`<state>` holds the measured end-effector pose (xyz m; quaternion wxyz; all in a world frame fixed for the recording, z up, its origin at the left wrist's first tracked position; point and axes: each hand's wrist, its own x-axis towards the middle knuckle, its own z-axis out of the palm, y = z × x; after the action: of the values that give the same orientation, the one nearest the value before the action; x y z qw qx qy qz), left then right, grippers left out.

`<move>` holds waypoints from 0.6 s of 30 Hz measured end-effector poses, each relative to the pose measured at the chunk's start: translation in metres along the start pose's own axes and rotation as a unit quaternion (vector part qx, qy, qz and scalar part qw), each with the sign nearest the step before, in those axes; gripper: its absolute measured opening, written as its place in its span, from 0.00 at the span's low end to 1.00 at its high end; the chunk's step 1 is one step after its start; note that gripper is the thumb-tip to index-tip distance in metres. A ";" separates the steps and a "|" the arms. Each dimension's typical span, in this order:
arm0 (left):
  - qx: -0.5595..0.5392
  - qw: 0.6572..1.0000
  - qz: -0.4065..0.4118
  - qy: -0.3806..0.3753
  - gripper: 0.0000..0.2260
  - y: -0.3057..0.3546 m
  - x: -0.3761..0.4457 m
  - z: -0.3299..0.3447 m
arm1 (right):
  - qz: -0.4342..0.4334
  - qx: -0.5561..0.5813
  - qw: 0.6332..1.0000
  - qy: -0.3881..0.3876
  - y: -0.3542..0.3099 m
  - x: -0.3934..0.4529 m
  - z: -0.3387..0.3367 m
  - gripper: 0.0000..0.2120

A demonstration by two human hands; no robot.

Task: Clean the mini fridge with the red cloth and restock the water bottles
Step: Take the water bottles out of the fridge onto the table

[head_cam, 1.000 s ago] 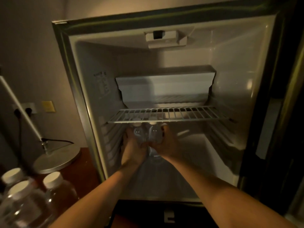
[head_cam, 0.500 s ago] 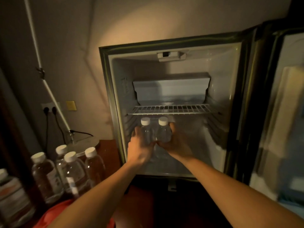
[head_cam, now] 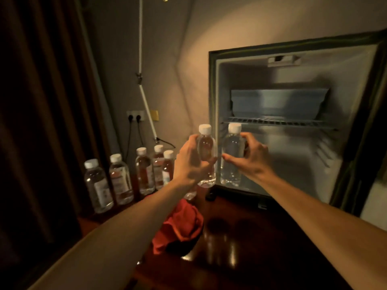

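Two water bottles, one in each hand, had come out of the mini fridge (head_cam: 293, 132) since the earlier views. One second before, both stood deep in the lower compartment under the wire shelf (head_cam: 276, 122); half a second before, they were at its mouth; at this moment they were held upright in front of the opening, side by side and just apart. The left hand (head_cam: 188, 162) was curled round the left bottle (head_cam: 206, 149), thumb across its front. The right hand (head_cam: 251, 158) gripped the right bottle (head_cam: 231, 151) from its far side, thumb reaching under toward the left hand.

Judged from this, the fridge was being emptied for cleaning rather than restocked; no bottle could be seen inside it, and wiping had probably not begun.

Below the left wrist, the red cloth (head_cam: 180, 225) lay crumpled on the dark desk (head_cam: 240, 237), untouched. Beyond and to the left of the left hand stood a row of five water bottles (head_cam: 125, 176) on the desk, near the wall; the two held bottles would plausibly join them.

Compared with the earlier frames the view had also drawn back and swung left, so that the fridge sat to the right of the hands and a dark curtain (head_cam: 41, 101) filled the left. A white lamp arm (head_cam: 144, 97) and a wall socket (head_cam: 135, 118) showed above the row.
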<state>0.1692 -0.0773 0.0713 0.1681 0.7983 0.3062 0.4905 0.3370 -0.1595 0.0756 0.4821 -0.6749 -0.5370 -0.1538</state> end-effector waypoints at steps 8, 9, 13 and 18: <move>0.110 0.989 -0.073 0.063 0.27 -0.068 -0.039 -0.106 | -0.007 0.121 0.992 -0.045 -0.087 -0.015 0.083 0.30; 0.122 0.986 -0.084 0.070 0.27 -0.077 -0.043 -0.117 | -0.010 0.139 0.989 -0.057 -0.097 -0.017 0.093 0.30; 0.154 0.975 -0.125 0.095 0.29 -0.111 -0.058 -0.149 | -0.026 0.194 0.974 -0.113 -0.131 -0.027 0.135 0.30; 0.151 0.968 -0.163 0.114 0.31 -0.146 -0.073 -0.166 | -0.017 0.214 0.964 -0.160 -0.152 -0.034 0.183 0.25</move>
<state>-0.0492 -0.0205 0.0151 0.0869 0.6926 0.5197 0.4926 0.1344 -0.0364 0.0356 0.5206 -0.5627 -0.6387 0.0661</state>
